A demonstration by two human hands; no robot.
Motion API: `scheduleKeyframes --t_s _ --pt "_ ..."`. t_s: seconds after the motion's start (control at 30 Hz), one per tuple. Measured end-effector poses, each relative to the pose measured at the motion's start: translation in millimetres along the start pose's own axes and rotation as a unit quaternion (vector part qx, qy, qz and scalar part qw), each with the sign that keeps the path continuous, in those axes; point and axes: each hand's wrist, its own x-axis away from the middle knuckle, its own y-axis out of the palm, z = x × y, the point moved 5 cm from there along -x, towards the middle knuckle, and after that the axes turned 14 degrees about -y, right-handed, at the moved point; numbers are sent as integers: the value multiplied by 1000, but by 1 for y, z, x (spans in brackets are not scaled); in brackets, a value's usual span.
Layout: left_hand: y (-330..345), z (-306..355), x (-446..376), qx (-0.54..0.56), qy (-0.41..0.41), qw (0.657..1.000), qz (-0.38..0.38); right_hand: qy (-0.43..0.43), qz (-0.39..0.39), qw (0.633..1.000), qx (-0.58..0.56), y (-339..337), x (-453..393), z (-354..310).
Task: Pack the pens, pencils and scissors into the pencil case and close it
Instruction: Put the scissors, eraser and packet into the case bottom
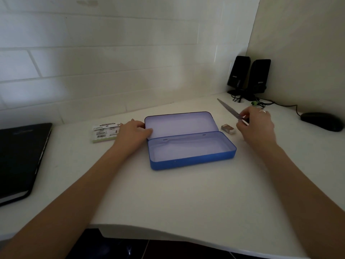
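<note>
Across the whole lower part of the view spreads a white desk (pixel 186 199), set against a white tiled wall, with its curved near edge cutting over a dark floor. At the far left edge lies a closed black laptop (pixel 20 157). Near the middle of the desk sits the blue pencil case (pixel 188 143), wide open: its lid leans back flat on the far side and its tray lies on the near side, and both halves show bare pale interiors. On the far right corner stand two black speakers (pixel 249 76) side by side, with dark cables trailing along the desk beside them, and a black mouse (pixel 322 121) rests near the right edge. The left hand (pixel 133 130) lies on the desk at the left end of the case, its thumb pressed on the inner corner of the lid and its fingers curled round the lid's edge, holding it. The right hand (pixel 256 124) hovers to the right of the case, thumb and fingers pinched round the handle end of the scissors (pixel 229 109), whose closed grey blades point up and away to the far left; the handles are hidden by the fingers. Just left of the left hand lies a small printed pack (pixel 104 132) with barcodes. Between the case and the right hand lies a small eraser (pixel 228 128) in a brown sleeve.
</note>
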Motion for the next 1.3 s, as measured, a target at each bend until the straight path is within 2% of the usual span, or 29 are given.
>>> scheduleKeyframes --t_s 0.07,0.13,0.23,0.33,0.47,0.63,0.93,1.0,1.1,1.17,1.3 --pt "-1 1 1 8 5 1000 10 -57 6 992 -110 -4 1 -16" --pt "-1 2 2 8 11 1000 11 -122 -38 973 -190 -4 8 -43" --pt "-1 1 2 0 10 1000 13 -198 -76 955 -206 -6 16 -78" --pt "0 0 0 2 3 1000 7 -218 -100 940 -243 -9 20 -92" --pt "-1 1 1 7 6 1000 7 -233 -234 904 -272 12 37 -103" --pt "1 4 1 1 19 1000 16 -272 -255 892 -253 23 45 -114" --pt "1 3 0 15 9 1000 17 -266 -278 882 -274 27 50 -122" --pt "1 3 1 17 7 1000 16 -259 -248 897 -258 23 46 -118" --pt "1 3 0 16 13 1000 21 -195 -196 925 -260 14 34 -101" --pt "1 3 0 12 12 1000 24 -161 -219 931 -244 10 29 -90" --pt "2 3 -1 8 11 1000 20 -170 -328 907 -201 12 36 -86"
